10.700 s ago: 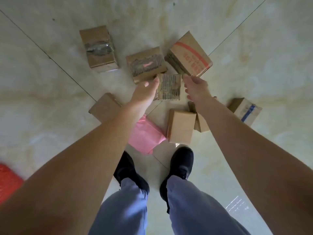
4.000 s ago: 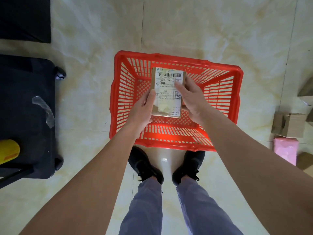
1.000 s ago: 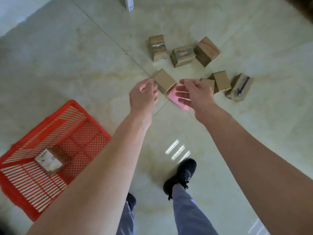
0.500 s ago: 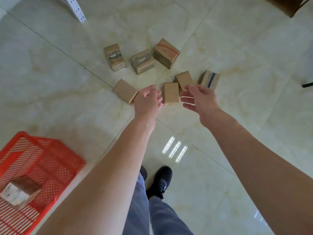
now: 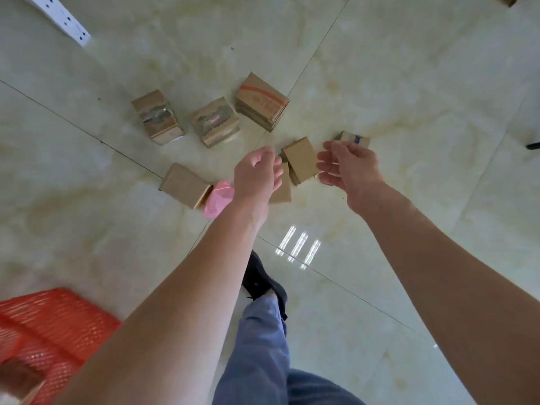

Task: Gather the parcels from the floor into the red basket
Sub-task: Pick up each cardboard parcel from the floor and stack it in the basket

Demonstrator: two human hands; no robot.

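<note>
On the pale marble-patterned tile floor, a loose cluster of cardboard parcels lies ahead of the person. Farthest from the camera stand three boxes in a row: a taped carton at the left, a carton with a worn label in the middle, and a carton with red printing at the right, the last two almost touching. Nearer the camera, a plain flat box lies just beside a pink mailer bag, which is partly hidden by the left wrist. A plain brown box shows between the two hands; beneath it and behind the left hand a second brown box is partly visible. A small carton with a blue stripe peeks out beyond the right fingers.

Left hand: loosely curled, fingers bent inward, holding nothing, above the cluster. Right hand: half open, fingers spread and slightly bent, palm toward the left hand, empty.

Red basket: plastic lattice, at the lower left edge of the view, well apart from the cluster and blurred. A box corner shows inside it at the frame edge.

Below the arms appear a blue trouser leg and a black shoe. A white perforated bar lies at the upper left.
</note>
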